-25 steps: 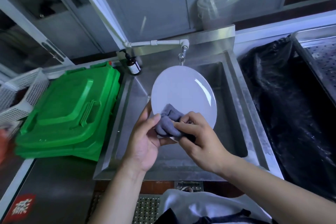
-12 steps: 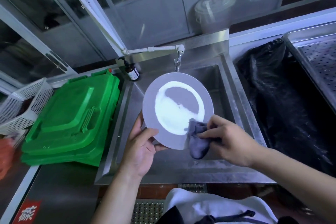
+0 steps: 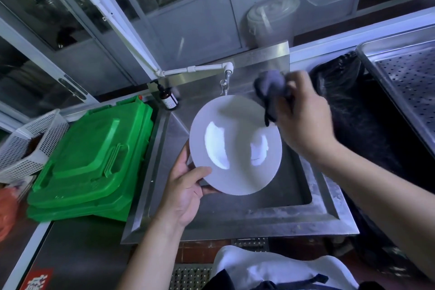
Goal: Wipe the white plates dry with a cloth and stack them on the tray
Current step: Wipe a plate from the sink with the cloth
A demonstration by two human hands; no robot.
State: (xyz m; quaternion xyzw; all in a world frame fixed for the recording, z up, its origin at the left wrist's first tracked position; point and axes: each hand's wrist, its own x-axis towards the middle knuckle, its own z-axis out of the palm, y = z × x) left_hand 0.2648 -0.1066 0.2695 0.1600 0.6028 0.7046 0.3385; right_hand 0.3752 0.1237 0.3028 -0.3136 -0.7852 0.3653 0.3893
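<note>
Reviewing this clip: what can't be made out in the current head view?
- Cloth: motion-blurred, so its contact with the plate is unclear.
- Right hand: fingers hidden behind its back and the cloth.
- Perforated tray: cut off by the right edge.
- Bottle label: too small to read.

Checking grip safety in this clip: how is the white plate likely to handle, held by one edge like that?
The plate looks rigid and probably breakable. Its glossy surface suggests it is slippery. The left hand holds only its lower rim, so it may tilt if the cloth presses hard.
</note>
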